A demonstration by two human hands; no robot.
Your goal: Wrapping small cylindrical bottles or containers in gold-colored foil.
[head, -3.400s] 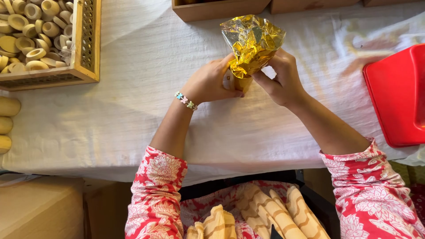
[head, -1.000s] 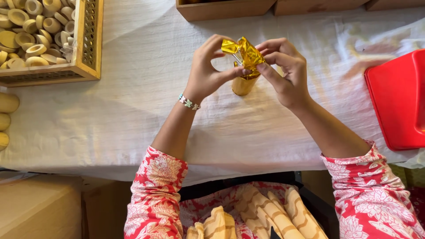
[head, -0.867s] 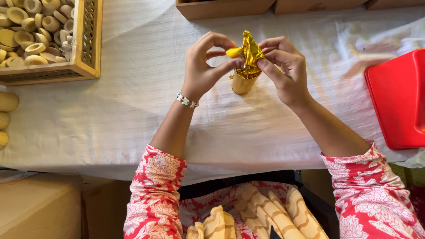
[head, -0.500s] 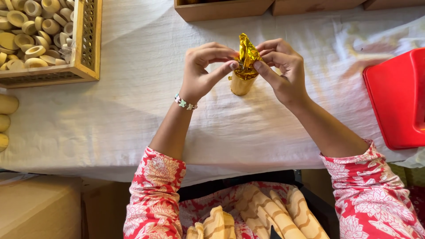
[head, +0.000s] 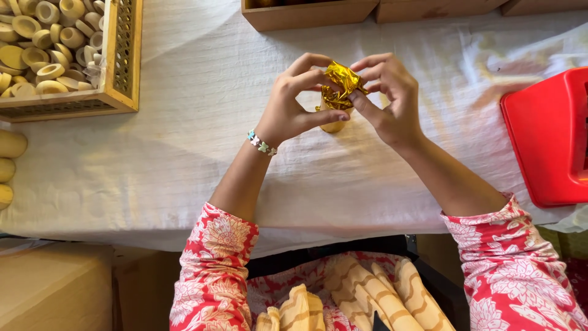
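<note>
A small round yellow piece point(head: 332, 125) stands on the white cloth, with crinkled gold foil point(head: 341, 84) bunched over its top. My left hand point(head: 294, 101) pinches the foil from the left, fingers curled around it. My right hand point(head: 386, 98) grips the same foil from the right with its fingertips. Both hands hold the foil together above the piece; only the piece's lower edge shows under them.
A wooden tray point(head: 125, 67) with several pale rings and discs sits at the far left. Pale round pieces point(head: 9, 162) lie at the left edge. A red plastic bin point(head: 548, 138) stands on the right. Wooden boxes point(head: 306, 13) line the far edge. A cardboard box point(head: 55, 288) sits below.
The open gold foil sheet has been gathered and crushed down around the small yellow piece. Both hands stayed on it, closing in tighter.
</note>
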